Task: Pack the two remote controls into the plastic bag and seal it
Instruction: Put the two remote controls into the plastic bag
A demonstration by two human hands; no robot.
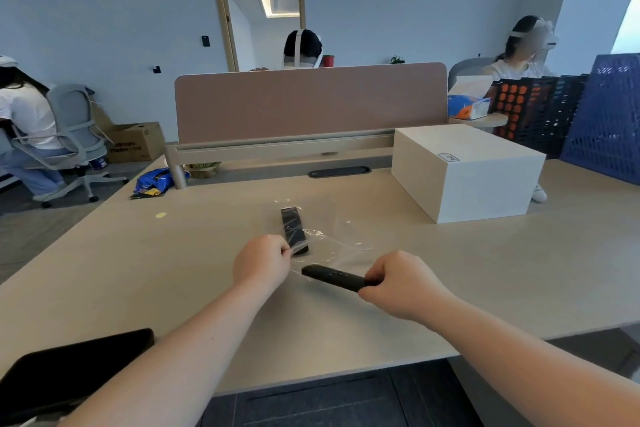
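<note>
We can read nothing for certain here: the white box (464,170) on the worktop (173,270) bears a small framed label on its top face (too small and tilted to make out), and the cardboard carton (133,142) on the floor carries dark printed lines that blur past reading

I note two black remote controls (294,229), a clear plastic bag (332,243), a beige table (173,270), a white box (467,170), and a blue perforated crate (606,121).
</note>
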